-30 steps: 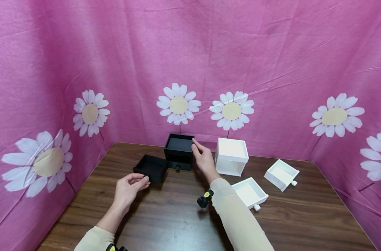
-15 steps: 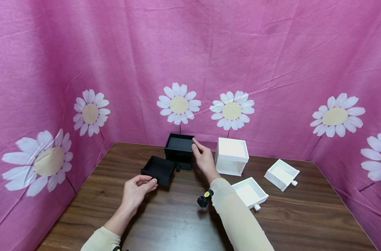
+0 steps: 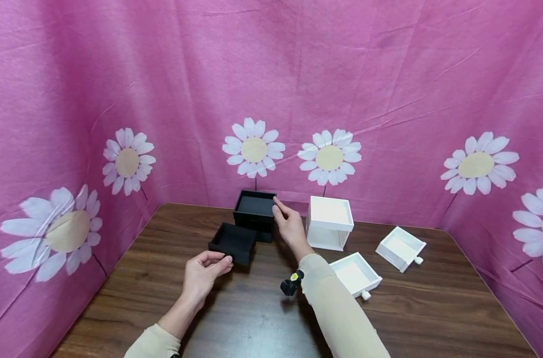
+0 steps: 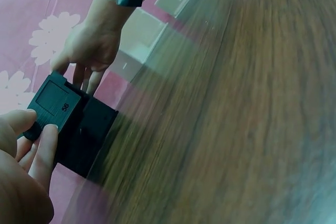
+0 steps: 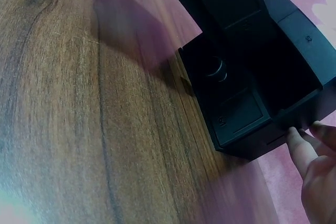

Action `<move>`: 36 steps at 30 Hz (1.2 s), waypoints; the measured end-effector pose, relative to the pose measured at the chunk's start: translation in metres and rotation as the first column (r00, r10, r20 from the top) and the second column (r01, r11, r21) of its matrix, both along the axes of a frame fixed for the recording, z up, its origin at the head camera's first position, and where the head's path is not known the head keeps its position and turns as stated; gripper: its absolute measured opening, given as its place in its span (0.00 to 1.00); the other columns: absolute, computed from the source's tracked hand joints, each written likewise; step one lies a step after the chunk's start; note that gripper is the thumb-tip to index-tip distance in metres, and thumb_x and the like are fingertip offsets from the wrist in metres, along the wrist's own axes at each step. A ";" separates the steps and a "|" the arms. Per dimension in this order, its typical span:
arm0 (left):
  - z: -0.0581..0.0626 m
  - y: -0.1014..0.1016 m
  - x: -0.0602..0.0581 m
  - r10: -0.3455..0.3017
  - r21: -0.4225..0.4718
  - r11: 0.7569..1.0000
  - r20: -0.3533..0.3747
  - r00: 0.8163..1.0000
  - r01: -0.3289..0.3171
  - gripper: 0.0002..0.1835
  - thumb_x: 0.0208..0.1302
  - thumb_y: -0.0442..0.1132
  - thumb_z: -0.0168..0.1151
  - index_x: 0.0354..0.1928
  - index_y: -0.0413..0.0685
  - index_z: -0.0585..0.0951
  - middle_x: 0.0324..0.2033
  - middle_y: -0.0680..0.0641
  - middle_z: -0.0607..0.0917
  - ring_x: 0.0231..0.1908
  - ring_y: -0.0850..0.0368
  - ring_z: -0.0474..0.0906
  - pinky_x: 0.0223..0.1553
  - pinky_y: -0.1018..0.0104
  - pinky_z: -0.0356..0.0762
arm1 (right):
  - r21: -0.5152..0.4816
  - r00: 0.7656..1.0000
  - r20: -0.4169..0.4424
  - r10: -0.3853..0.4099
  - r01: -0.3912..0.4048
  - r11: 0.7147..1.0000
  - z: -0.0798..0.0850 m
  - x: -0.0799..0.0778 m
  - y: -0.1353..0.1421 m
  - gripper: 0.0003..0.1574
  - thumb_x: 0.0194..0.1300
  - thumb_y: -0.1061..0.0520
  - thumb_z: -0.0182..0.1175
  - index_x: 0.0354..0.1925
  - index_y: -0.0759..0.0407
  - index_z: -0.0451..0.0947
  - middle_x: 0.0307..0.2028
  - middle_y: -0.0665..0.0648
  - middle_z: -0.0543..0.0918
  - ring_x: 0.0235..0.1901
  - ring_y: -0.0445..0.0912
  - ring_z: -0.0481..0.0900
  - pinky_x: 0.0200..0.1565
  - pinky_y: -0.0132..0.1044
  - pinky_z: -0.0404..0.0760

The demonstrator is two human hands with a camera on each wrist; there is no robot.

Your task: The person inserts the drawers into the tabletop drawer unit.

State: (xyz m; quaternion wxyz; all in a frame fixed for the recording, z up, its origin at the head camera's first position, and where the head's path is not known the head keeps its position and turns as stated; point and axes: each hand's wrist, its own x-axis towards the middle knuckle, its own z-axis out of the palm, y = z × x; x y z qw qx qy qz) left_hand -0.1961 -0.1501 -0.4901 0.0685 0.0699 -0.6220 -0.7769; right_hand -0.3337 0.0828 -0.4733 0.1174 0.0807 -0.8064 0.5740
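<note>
My left hand (image 3: 203, 276) pinches the round knob (image 4: 33, 131) of a small black drawer (image 3: 233, 241) between thumb and fingers. That drawer is off the table, tilted, just in front of a black mini drawer cabinet (image 3: 255, 204). In the right wrist view, the cabinet's upper slot (image 5: 278, 72) is an open space, and a knobbed lower drawer (image 5: 239, 116) fills the bottom slot. The raised drawer overlaps the cabinet's front in the head view. Against the cabinet's right side, my right hand (image 3: 291, 228) rests with its fingertips touching the wall.
Right of my right hand stands a white cabinet (image 3: 330, 214) with an open front. Two white knobbed drawers lie on the wooden table (image 3: 262, 318): one drawer (image 3: 355, 273) partly behind my right sleeve, another drawer (image 3: 401, 246) farther right. A pink flowered cloth (image 3: 294, 89) hangs behind.
My left hand has carried the black drawer to the right, so it now overlaps the lower front of the black cabinet. My right hand has stayed at the cabinet's side.
</note>
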 end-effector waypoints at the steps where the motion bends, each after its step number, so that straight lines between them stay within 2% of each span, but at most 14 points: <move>1: 0.000 0.001 0.000 0.001 0.004 1.000 -0.003 1.000 -0.001 0.06 0.64 0.20 0.72 0.41 0.27 0.84 0.28 0.49 0.92 0.31 0.56 0.93 0.41 0.62 0.94 | 0.001 1.000 0.001 0.000 0.000 1.000 0.000 0.000 0.000 0.27 0.83 0.49 0.60 0.75 0.50 0.77 0.69 0.59 0.83 0.66 0.49 0.81 0.75 0.53 0.77; 6: 0.000 0.008 -0.001 -0.008 0.028 1.000 -0.017 1.000 0.008 0.06 0.64 0.19 0.71 0.41 0.26 0.84 0.27 0.50 0.92 0.31 0.56 0.93 0.42 0.60 0.94 | 0.006 1.000 0.001 -0.005 0.005 1.000 0.003 0.002 0.001 0.27 0.83 0.48 0.60 0.75 0.49 0.77 0.70 0.58 0.82 0.68 0.50 0.80 0.75 0.54 0.77; 13: 0.000 0.017 -0.003 -0.013 0.041 0.999 -0.024 1.000 0.014 0.06 0.63 0.18 0.71 0.40 0.27 0.84 0.27 0.51 0.92 0.29 0.58 0.92 0.40 0.62 0.94 | 0.021 1.000 -0.002 -0.011 0.011 1.000 0.004 0.001 0.000 0.27 0.83 0.48 0.60 0.74 0.47 0.78 0.71 0.57 0.81 0.71 0.51 0.79 0.75 0.53 0.77; 18: -0.001 0.022 -0.004 -0.014 0.056 0.998 -0.031 0.999 0.016 0.07 0.63 0.18 0.70 0.41 0.25 0.84 0.27 0.51 0.92 0.30 0.57 0.92 0.41 0.59 0.94 | 0.030 1.000 -0.004 -0.016 0.016 0.999 0.004 0.002 0.000 0.27 0.83 0.49 0.60 0.75 0.48 0.77 0.72 0.57 0.80 0.72 0.51 0.78 0.75 0.54 0.77; 23: -0.001 0.025 -0.005 -0.015 0.067 0.998 -0.031 0.999 0.017 0.06 0.64 0.18 0.70 0.41 0.28 0.84 0.27 0.49 0.92 0.31 0.56 0.93 0.44 0.55 0.94 | 0.030 1.000 0.000 -0.021 0.021 0.999 0.004 0.002 -0.001 0.27 0.83 0.48 0.60 0.75 0.48 0.77 0.72 0.56 0.80 0.72 0.51 0.78 0.75 0.53 0.76; 31: -0.001 0.030 -0.006 -0.018 0.073 0.997 -0.044 0.999 0.021 0.07 0.64 0.18 0.71 0.42 0.25 0.84 0.28 0.47 0.92 0.32 0.54 0.93 0.41 0.61 0.94 | 0.027 0.999 0.015 -0.035 0.035 0.999 0.003 0.004 -0.003 0.27 0.83 0.48 0.59 0.75 0.48 0.77 0.73 0.56 0.79 0.73 0.51 0.77 0.76 0.53 0.76; 36: -0.003 0.032 -0.006 -0.016 0.062 0.998 -0.064 0.998 0.020 0.06 0.64 0.19 0.71 0.41 0.25 0.84 0.28 0.48 0.92 0.32 0.54 0.93 0.41 0.62 0.94 | 0.020 0.999 0.009 -0.035 0.035 0.999 0.003 0.006 -0.006 0.27 0.82 0.49 0.61 0.74 0.48 0.78 0.72 0.56 0.80 0.72 0.51 0.78 0.74 0.54 0.77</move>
